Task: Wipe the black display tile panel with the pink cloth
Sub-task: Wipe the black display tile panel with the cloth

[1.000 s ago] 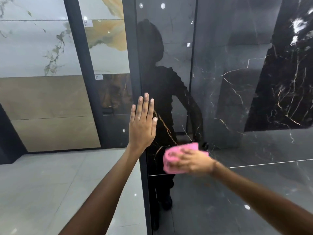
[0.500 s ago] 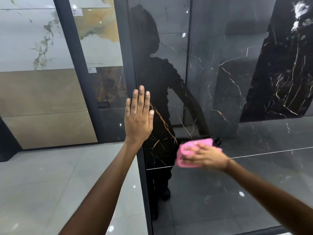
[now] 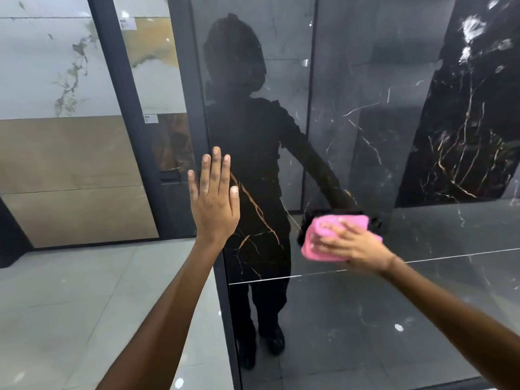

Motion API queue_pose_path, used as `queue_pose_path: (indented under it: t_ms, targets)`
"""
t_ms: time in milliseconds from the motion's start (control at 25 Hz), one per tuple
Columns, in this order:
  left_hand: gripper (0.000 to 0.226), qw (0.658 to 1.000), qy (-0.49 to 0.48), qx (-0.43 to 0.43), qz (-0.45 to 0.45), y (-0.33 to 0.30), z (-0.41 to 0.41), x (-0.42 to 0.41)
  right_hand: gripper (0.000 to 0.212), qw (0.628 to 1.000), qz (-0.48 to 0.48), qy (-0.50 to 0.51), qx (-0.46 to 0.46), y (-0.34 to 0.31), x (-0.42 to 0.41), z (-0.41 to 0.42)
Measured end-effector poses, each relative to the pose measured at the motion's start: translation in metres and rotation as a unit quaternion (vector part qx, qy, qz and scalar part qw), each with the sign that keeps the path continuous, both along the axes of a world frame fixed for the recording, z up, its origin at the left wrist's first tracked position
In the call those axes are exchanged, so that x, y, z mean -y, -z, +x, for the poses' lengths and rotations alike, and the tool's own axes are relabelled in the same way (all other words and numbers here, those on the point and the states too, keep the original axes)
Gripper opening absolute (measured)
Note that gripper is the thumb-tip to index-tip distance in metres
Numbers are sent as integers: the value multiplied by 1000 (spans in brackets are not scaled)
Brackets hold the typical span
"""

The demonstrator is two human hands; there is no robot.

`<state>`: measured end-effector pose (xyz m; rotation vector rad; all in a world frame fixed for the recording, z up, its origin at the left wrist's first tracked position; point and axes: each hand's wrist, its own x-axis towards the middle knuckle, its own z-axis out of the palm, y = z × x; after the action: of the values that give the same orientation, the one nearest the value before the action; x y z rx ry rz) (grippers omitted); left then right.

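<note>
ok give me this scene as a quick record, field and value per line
place: tile showroom
surface: black tile panel, glossy, upright
left hand: flat, fingers spread, at the panel's left edge
right hand: pressing the pink cloth on the panel
cloth spot: just above the thin seam
floor: pale tiles
</note>
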<state>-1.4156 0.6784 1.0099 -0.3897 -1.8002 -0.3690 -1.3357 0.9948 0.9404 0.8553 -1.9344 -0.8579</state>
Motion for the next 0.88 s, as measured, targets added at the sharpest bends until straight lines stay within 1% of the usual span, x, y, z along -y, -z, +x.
queue_pose_path:
  t_ms: [40, 80, 120, 160, 200, 240, 280, 320, 360, 400, 440, 480, 520, 560, 600, 640, 680, 720, 760, 800, 880]
  targets:
    - [57, 1000, 10, 1, 30, -2, 4, -7, 88, 997, -80, -3, -10, -33, -15, 0]
    - [56, 998, 23, 1, 55, -5, 8, -16, 79, 984, -174, -7, -25, -72, -21, 0]
    - [56, 997, 34, 1, 71, -10, 11, -25, 70, 963, -264, -22, -51, -109, -17, -3]
    - [56, 996, 36, 2, 77, -15, 11, -35, 63, 942, -327, -47, -63, -135, -6, -11]
    - [57, 997, 26, 6, 76, -19, 10, -42, 59, 930, -353, -71, -70, -145, 12, -19]
    - [58, 997, 6, 9, 71, -20, 8, -47, 59, 934, -337, -92, -75, -140, 32, -26]
    - [58, 998, -16, 10, 63, -21, 5, -50, 60, 954, -275, -104, -64, -120, 47, -31]
    - [58, 998, -33, 11, 56, -20, 3, -50, 62, 976, -186, -101, -43, -91, 52, -34]
    - [58, 998, -45, 14, 51, -19, 2, -50, 67, 991, -99, -86, -27, -63, 45, -32]
    - [58, 997, -52, 18, 48, -19, 1, -50, 73, 997, -38, -64, -18, -43, 28, -28]
    - [58, 997, -58, 19, 47, -18, 1, -50, 79, 998, -9, -52, -15, -40, 7, -21]
    - [57, 997, -64, 18, 45, -18, 2, -50, 82, 998, -12, -54, -22, -50, -14, -17]
    - [56, 996, -72, 17, 43, -18, 2, -51, 80, 996, -49, -55, -41, -69, -29, -15]
    - [55, 996, -80, 17, 42, -17, 1, -52, 73, 989, -113, -63, -69, -99, -39, -16]
    - [56, 995, -87, 18, 41, -17, 1, -52, 66, 973, -192, -76, -102, -137, -40, -17]
    - [56, 995, -94, 18, 40, -17, 0, -52, 61, 949, -269, -91, -138, -174, -34, -20]
    - [56, 994, -100, 14, 37, -17, 0, -52, 59, 926, -327, -106, -157, -201, -20, -25]
    - [57, 994, -105, 9, 34, -16, -1, -51, 58, 909, -360, -131, -164, -215, 0, -31]
    - [59, 994, -104, 6, 32, -16, -1, -51, 58, 909, -353, -157, -159, -212, 19, -36]
    - [60, 994, -100, 3, 31, -16, 0, -50, 56, 926, -303, -176, -139, -194, 31, -40]
    - [61, 996, -87, 4, 28, -17, 1, -50, 53, 975, -128, -169, -66, -130, 31, -38]
